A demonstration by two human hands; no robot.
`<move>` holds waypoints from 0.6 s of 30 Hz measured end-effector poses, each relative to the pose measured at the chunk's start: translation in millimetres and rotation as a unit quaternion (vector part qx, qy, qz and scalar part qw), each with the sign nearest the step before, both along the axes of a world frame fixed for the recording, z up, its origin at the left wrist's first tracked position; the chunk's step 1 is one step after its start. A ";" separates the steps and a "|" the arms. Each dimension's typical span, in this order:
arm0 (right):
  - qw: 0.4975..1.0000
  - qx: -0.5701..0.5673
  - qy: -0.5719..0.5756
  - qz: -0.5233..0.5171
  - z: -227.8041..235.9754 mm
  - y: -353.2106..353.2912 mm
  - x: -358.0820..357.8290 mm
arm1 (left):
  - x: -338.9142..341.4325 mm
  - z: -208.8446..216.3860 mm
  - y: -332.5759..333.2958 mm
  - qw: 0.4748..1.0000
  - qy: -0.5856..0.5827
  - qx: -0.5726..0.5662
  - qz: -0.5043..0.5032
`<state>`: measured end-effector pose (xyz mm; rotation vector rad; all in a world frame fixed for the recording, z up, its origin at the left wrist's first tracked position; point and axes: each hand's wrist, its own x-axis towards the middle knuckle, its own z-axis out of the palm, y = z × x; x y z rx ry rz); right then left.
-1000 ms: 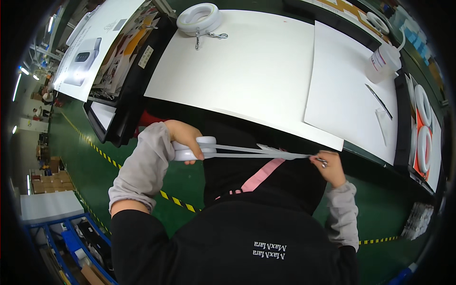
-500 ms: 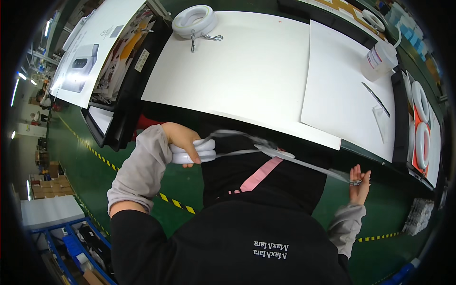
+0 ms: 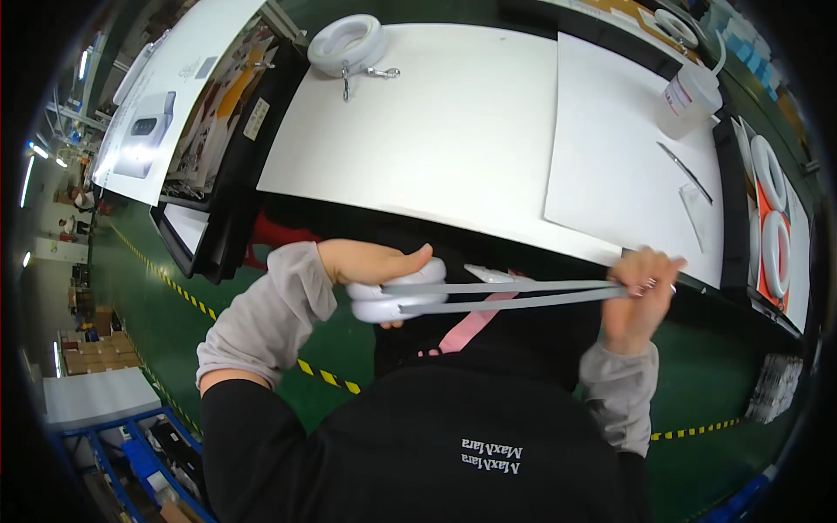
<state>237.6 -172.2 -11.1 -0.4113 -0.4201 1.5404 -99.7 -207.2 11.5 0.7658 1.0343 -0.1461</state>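
My left hand (image 3: pixel 370 261) grips a pair of white rounded rings (image 3: pixel 397 307) stacked together in front of my body, its thumb lying along the top. Two grey straps (image 3: pixel 523 298) run taut from the rings across to my right hand (image 3: pixel 641 296). The right fingers are closed around the strap ends, with a bit of shiny metal showing between them; motion blurs that hand slightly. Both hands are just off the near edge of the white worktop (image 3: pixel 418 131). Behind the straps, a white pointed thing (image 3: pixel 490 275) lies over my dark lap near a pink band (image 3: pixel 471 329).
Similar white rings (image 3: pixel 336 54) with metal snap hooks (image 3: pixel 370 73) lie at the table's far left. A black bin (image 3: pixel 248 131) of papers stands left. To the right are a plastic bottle (image 3: pixel 687 105), a pen-like knife (image 3: pixel 684 173) and a black tray (image 3: pixel 737 209) holding rings.
My right hand has come inward and up and closed around the strap ends. The loose, twisted straps are now straight and side by side. My left hand has shifted right with the rings.
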 end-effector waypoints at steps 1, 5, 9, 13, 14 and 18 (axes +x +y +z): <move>0.997 0.015 -0.070 0.020 10.5 2.0 -27.8 | 7.2 5.0 -1.9 0.999 -0.033 0.001 0.026; 0.871 0.326 -0.262 0.259 24.7 15.7 -81.8 | 36.2 42.9 5.6 0.981 -0.133 0.042 0.134; 0.782 0.420 -0.418 0.193 57.5 88.3 -83.5 | 37.4 88.8 25.3 0.942 -0.157 0.162 0.250; 0.863 0.254 -0.435 -0.042 25.8 174.6 -66.2 | 37.0 101.4 93.6 0.891 0.011 0.422 0.166; 0.837 0.250 -0.476 -0.102 0.6 193.1 -54.2 | 40.8 95.1 116.2 0.855 0.085 0.492 0.141; 0.820 0.251 -0.511 -0.053 -24.2 206.6 -53.6 | 13.3 69.4 200.9 0.713 0.277 0.642 -0.051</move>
